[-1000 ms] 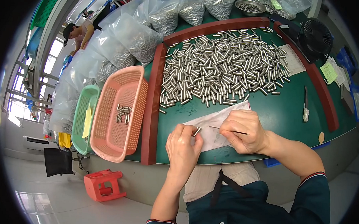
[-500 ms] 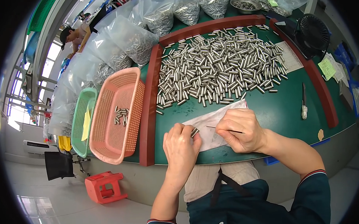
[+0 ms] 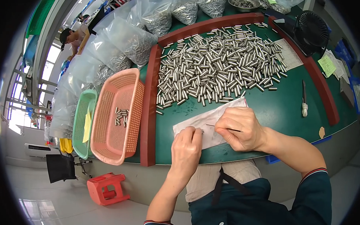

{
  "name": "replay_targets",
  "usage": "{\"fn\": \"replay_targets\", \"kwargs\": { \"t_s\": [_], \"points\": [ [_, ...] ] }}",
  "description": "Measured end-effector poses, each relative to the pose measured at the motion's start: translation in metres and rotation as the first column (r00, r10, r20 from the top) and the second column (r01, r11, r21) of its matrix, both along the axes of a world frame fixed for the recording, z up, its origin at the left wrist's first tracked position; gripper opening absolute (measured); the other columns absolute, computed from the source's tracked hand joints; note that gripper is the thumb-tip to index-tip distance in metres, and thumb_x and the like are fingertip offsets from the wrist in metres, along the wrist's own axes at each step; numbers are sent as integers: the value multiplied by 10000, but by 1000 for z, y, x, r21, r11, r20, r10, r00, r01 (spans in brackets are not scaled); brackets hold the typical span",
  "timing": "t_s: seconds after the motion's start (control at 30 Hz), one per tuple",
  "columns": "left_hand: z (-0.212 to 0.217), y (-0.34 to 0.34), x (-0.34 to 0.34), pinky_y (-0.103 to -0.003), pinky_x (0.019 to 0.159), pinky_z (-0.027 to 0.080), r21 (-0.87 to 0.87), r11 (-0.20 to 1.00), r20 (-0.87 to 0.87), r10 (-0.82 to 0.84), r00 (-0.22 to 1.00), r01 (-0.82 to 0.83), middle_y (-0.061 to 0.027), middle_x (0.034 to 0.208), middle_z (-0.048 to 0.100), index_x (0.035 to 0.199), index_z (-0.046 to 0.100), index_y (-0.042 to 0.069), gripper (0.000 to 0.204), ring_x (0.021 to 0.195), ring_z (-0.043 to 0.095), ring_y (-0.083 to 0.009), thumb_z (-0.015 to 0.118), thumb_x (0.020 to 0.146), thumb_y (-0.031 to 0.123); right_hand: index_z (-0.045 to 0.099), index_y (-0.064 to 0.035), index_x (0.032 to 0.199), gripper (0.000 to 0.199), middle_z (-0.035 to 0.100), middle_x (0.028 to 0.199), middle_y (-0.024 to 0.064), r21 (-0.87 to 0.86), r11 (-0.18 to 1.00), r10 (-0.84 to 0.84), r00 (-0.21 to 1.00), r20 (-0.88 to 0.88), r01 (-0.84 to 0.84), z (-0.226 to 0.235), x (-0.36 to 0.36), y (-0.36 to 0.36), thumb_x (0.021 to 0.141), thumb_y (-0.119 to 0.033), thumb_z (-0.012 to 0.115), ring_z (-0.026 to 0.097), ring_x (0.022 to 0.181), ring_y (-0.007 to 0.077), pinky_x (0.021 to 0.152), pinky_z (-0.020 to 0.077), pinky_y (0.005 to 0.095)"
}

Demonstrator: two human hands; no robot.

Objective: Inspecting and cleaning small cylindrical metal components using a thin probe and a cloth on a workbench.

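My left hand [image 3: 187,150] is closed over the cloth, its fingers curled around a metal pin [image 3: 202,131] of which only a small end shows. Facing it, my right hand [image 3: 241,128] pinches a thin dark needle-like rod [image 3: 237,130], its slim tip pointing left toward the left hand. Beneath both hands a stained white cloth [image 3: 184,125] lies slantwise on the green tabletop [image 3: 275,117]. Beyond the cloth spreads a large heap of short shiny metal pins [image 3: 222,63].
Dark red rails [image 3: 148,125] frame the work area. To the left stand a pink basket [image 3: 135,134] with several pins and a green basket [image 3: 79,132]. Bags of metal parts [image 3: 157,20] line the back. A knife-like tool [image 3: 304,100] and a black fan [image 3: 312,30] are at right.
My left hand has turned and shifted slightly right, so the pin that showed plainly between its fingers is now mostly hidden. The right hand has barely moved.
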State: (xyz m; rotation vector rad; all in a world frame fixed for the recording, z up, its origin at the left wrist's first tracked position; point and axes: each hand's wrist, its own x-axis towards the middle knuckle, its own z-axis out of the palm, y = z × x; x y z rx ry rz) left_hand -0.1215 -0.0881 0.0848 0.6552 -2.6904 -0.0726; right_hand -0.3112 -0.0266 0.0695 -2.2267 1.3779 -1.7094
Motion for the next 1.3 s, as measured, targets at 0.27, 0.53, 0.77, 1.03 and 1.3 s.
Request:
{"fn": "replay_targets", "kwargs": {
  "t_s": [0.27, 0.53, 0.77, 1.03, 1.3],
  "points": [
    [-13, 6, -5, -342, 649, 436, 22, 1000, -84, 16, 996, -14, -94, 828, 575, 876, 620, 9, 178, 748, 561, -252, 660, 704, -16, 581, -43, 760, 102, 550, 635, 57, -39, 999, 15, 1000, 1, -15, 2, 0, -3, 725, 13, 658, 513, 523, 232, 462, 375, 325],
    [0, -7, 4, -236, 678, 458, 921, 58, -323, 665, 674, 384, -61, 933, 615, 1004, 601, -22, 138, 746, 553, -101, 600, 912, 81, 586, -48, 736, 111, 534, 610, 59, 15, 1000, -9, 1000, -30, 10, 1, -1, 2, 706, -27, 690, 521, 529, 228, 461, 392, 335],
    [-10, -17, 14, -229, 678, 477, 893, -111, -266, 653, 709, 437, -96, 931, 642, 1066, 585, -30, 211, 744, 587, -110, 557, 947, 142, 581, -49, 720, 106, 547, 619, 51, 4, 1000, -16, 999, -48, 16, 3, 1, 2, 709, -18, 682, 515, 526, 218, 459, 389, 322],
    [-11, -18, 12, -239, 705, 502, 898, -115, -259, 643, 720, 425, -109, 955, 649, 1094, 577, -35, 231, 765, 605, -121, 519, 966, 148, 574, -49, 716, 104, 550, 622, 50, 3, 1000, -3, 999, -36, 3, 2, 0, -1, 715, -13, 671, 509, 523, 222, 461, 388, 321],
    [-13, -17, 12, -265, 757, 517, 904, -114, -252, 637, 729, 413, -111, 970, 646, 1134, 557, -38, 273, 780, 619, -137, 498, 975, 176, 576, -49, 730, 99, 561, 633, 53, 10, 1000, 0, 999, -32, 0, -1, 0, 0, 716, -15, 667, 525, 535, 226, 469, 396, 327]
  ]
}}
